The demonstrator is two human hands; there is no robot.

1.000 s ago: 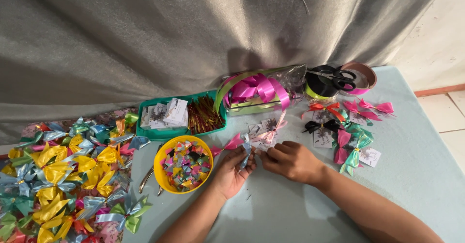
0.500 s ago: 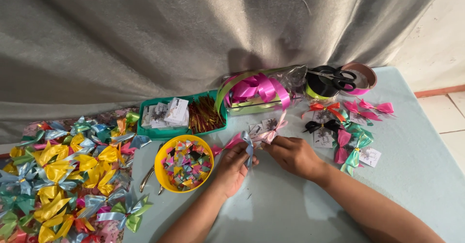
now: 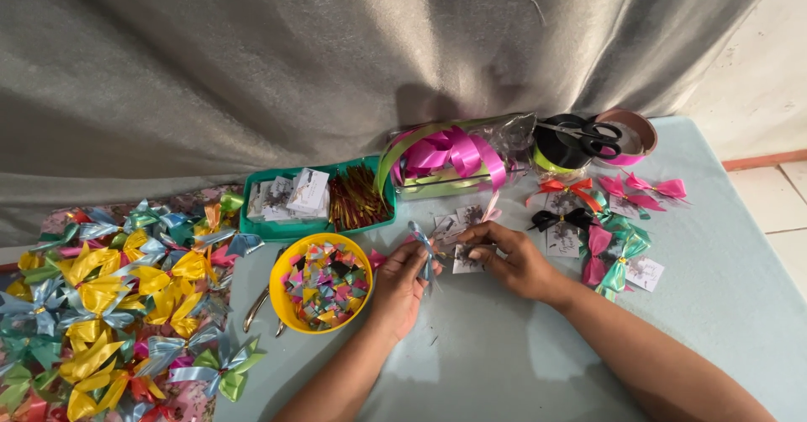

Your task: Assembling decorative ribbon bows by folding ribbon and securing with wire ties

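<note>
Left hand (image 3: 402, 281) pinching a small blue bow (image 3: 423, 244), right hand (image 3: 510, 260) pinching a card (image 3: 467, 258) just beside.

Small white printed cards (image 3: 290, 197) stacked in the green tray (image 3: 252, 224), left compartment. More white tag cards (image 3: 646, 272) on the table, under the bows at right. One white card (image 3: 467, 256) at the right hand (image 3: 513, 262) fingertips. Clear plastic ribbon package (image 3: 454, 157) behind.
</note>
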